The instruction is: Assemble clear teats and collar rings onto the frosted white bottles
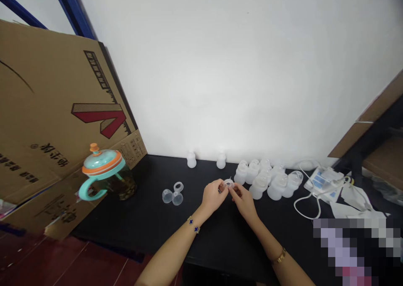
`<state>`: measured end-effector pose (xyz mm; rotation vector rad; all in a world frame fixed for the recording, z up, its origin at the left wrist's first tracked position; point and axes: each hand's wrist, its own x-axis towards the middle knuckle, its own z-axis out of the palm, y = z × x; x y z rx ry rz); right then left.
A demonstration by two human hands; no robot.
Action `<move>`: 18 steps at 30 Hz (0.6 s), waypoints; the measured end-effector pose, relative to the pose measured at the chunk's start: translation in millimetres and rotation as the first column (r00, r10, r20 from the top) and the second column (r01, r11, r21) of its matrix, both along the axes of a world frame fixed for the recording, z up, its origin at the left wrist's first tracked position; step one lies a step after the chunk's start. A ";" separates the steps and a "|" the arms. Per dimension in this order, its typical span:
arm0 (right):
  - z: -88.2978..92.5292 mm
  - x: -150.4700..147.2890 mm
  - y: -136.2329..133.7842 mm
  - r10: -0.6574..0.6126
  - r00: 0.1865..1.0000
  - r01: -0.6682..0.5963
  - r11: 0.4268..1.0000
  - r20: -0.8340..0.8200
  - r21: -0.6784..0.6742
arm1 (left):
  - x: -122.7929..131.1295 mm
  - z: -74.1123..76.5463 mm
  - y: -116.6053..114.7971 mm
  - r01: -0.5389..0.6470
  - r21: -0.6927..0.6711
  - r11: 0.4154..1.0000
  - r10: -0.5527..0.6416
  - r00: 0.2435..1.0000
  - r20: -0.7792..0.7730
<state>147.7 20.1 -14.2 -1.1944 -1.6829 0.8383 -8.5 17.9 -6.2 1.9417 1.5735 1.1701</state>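
My left hand (214, 194) and my right hand (242, 198) meet over the black table, both closed on a small translucent ring-shaped piece (228, 183) between their fingertips. Just right of it stands a group of several frosted bottles (258, 186) with clear caps. Two smaller white bottles, one on the left (192, 160) and one nearer the middle (221, 160), stand against the wall. Left of my hands lie two clear domed caps (177, 198) and a translucent ring (178, 187), close together.
A teal and orange lidded jug (105, 172) stands at the table's left, before a large cardboard box (47, 110). On the right are a white cable (296, 208), a white and blue packet (323, 183) and crumpled paper (354, 202). The lower right corner is pixelated.
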 end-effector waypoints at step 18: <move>-3.0 -0.5 0.1 -0.011 1.000 0.011 1.000 -0.006 0.005 | 0.7 2.2 -0.9 -0.004 -0.021 1.000 0.004 1.000 0.026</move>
